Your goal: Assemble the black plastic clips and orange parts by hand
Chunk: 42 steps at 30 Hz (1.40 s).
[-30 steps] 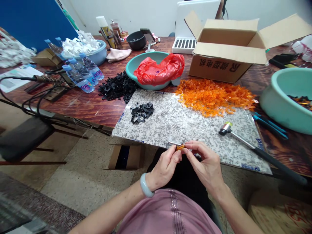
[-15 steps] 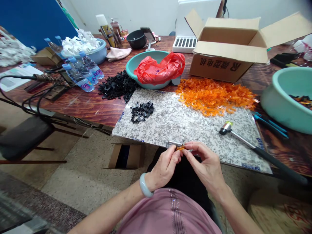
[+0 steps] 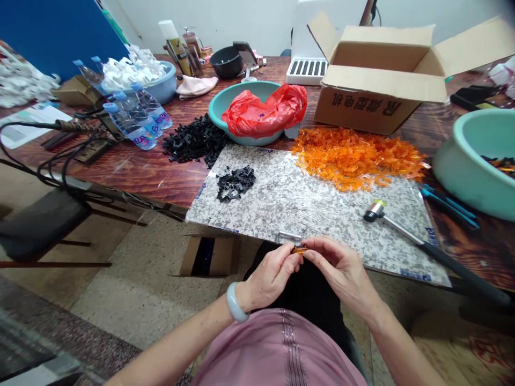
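Note:
Between my two hands, just off the front edge of the stone slab [image 3: 265, 214], is a small orange plastic part [image 3: 299, 250] with something dark along it. My left hand [image 3: 277, 271] pinches its left end. At its right end, the thumb and fingertips of my right hand [image 3: 336, 265] are closed on it. A small metal cylinder [image 3: 289, 236] lies at the slab's edge right beyond my fingers. Thin metal pins [image 3: 308, 206] are spread over the middle of the slab. Small black plastic parts [image 3: 235, 183] lie on its left, and a heap of orange plastic parts [image 3: 358, 155] covers its back right.
A mallet [image 3: 402, 233] lies across the slab's right side, beside blue-handled pliers [image 3: 448, 206]. Behind stand a teal basin [image 3: 217, 102] with a red bag [image 3: 263, 115] and an open carton [image 3: 362, 110]. A green basin [image 3: 462, 161] is at right, water bottles [image 3: 132, 128] at left.
Both hands have come slightly down toward me with the orange part, leaving a small gap between my fingers and the metal cylinder. The view has shifted a little.

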### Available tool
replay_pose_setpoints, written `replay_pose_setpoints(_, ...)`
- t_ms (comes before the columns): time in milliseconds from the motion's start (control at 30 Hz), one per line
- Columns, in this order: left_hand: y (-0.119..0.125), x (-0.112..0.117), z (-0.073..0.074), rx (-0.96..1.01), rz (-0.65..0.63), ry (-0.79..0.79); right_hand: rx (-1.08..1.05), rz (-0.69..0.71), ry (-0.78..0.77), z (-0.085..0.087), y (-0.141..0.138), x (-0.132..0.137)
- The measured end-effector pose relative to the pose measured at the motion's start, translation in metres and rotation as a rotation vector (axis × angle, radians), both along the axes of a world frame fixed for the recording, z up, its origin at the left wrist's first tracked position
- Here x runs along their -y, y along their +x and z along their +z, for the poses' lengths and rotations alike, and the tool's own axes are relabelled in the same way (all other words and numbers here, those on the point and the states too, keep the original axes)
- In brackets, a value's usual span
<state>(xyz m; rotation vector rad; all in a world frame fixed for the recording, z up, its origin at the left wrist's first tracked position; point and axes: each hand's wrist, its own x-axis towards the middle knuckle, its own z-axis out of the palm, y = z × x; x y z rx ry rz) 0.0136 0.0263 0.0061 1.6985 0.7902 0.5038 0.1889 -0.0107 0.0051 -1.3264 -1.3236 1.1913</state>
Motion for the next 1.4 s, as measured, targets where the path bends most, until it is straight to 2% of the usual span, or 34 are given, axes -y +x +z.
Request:
replay_pose_setpoints(233,-0.003,-0.002,0.002,0.012,-0.035,0.045,0.099,0.064,0.033,0.010,-0.006,0.001)
replay_pose_setpoints(433,-0.005,-0.002,0.001,0.020,-0.039,0.121,0.177,0.032,0.093,0.008,-0.009,0.006)
replay_pose_setpoints(633,-0.007,-0.004,0.000,0.007,-0.035,0.171,0.105,0.033,0.099,0.004,-0.008,0.004)
replay_pose_setpoints(867,-0.008,-0.007,-0.005,-0.009,-0.062,0.253,0.252,0.058,0.143,0.006,0.002,0.003)
replay_pose_setpoints(1033,-0.009,-0.008,-0.011,-0.035,-0.053,0.268,0.294,0.065,0.205,0.002,0.001,0.002)
replay_pose_setpoints(1167,-0.009,-0.010,-0.014,-0.016,-0.028,0.198,0.372,0.058,0.251,0.003,0.003,-0.002)
replay_pose_setpoints(1267,-0.011,-0.011,-0.014,-0.010,0.021,0.114,0.583,-0.086,0.322,0.015,0.037,-0.017)
replay_pose_setpoints(1333,-0.014,-0.012,-0.014,-0.009,0.049,0.086,0.744,-0.329,0.382,0.024,0.087,-0.031)
replay_pose_setpoints(1400,-0.017,-0.013,-0.014,-0.011,0.076,0.067,0.826,-0.583,0.413,0.030,0.157,-0.046)
